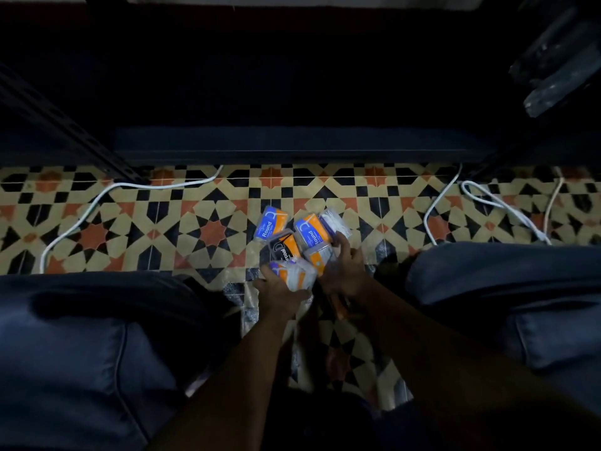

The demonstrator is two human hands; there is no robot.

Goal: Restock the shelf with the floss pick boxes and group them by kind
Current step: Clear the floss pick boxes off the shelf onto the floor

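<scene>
Both hands are down on the heap: the left hand (pixel 276 288) curls its fingers round a crinkled clear-wrapped orange, purple and white floss pick box (pixel 294 275) at the near edge, while the right hand (pixel 343 266) lies over the right side of the pile, thumb and fingers bent onto a pale orange-and-white box (pixel 317 257); whether it truly grips that one or only steadies it I cannot tell. Beside them on the patterned star-tile floor (pixel 146 229) lie two blue-and-orange "Round" boxes (pixel 271 222) (pixel 310 232) and a black-and-orange charcoal box (pixel 284 250), all touching or overlapping. None has reached the dark metal shelf (pixel 292 144) ahead. My worry is a slip, since the glossy wrap looks slick and the boxes are stacked loosely, so lifting several at once could spill them. In this dim light, kinds could also be mixed, and the white cables (pixel 97 196) nearby might snag.
</scene>
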